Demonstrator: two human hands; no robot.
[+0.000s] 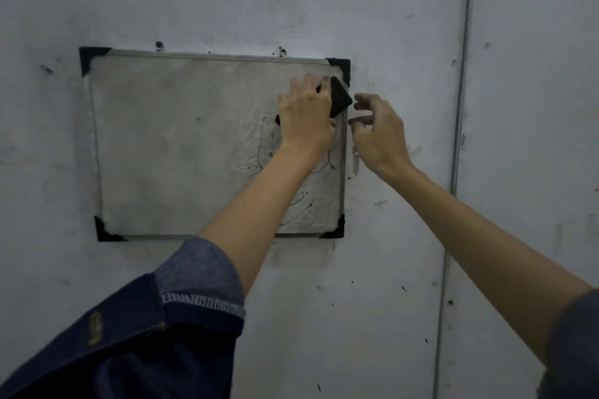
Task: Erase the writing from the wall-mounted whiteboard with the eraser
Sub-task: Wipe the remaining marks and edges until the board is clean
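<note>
the black eraser (pixel 340 97) sits at the whiteboard (pixel 181 146) top right corner, pressed under the left hand (pixel 306 113), fingers curled over it. the right hand (pixel 379 129) hovers loosely curled, empty, just beside the right edge. faint scribbles (pixel 259 152) low on the right could get missed, or the eraser could slide off onto the wall (pixel 405 26).

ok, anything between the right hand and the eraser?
Head view: only the whiteboard's grey right frame edge and bare wall separate the empty right hand from the black block eraser, which the left hand presses.

Head-worn view, close, facing the whiteboard (pixel 194 139)
</note>
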